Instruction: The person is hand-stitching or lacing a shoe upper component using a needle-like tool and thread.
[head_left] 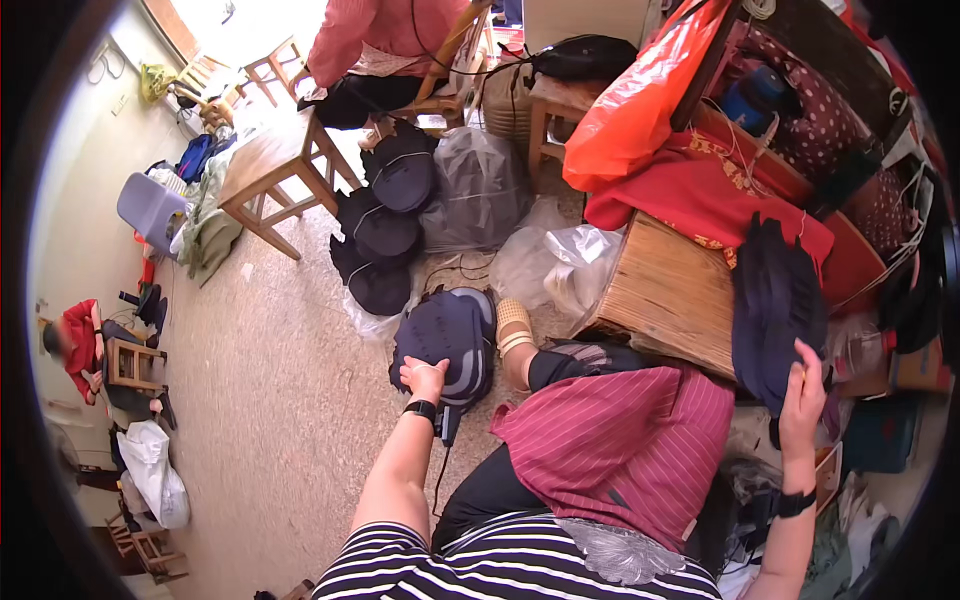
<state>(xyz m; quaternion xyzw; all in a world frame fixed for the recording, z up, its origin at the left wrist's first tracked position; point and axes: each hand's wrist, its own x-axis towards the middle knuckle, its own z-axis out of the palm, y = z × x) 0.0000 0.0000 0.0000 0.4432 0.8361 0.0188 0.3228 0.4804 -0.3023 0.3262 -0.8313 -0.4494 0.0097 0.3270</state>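
Observation:
My left hand point(425, 376) reaches down to a rounded pile of dark navy cloth pieces point(440, 330) with grey curved bands along one side. Its fingers are curled at the pile's near edge, closed on the cloth. At the right, long navy cloth pieces point(775, 300) lie in a stack over the end of a wooden box point(670, 290). My right hand point(803, 395) grips the near right edge of that stack; part of its thumb side is hidden. A maroon striped cloth point(620, 425) covers my lap.
Several tied bundles of dark cloth point(385, 235) and a plastic-wrapped bundle point(475, 190) stand ahead. A wooden stool point(265, 160) is at the far left. One person in pink point(355, 45) sits ahead; another in red point(80, 345) sits at the left. A red bag point(640, 110) hangs at the right.

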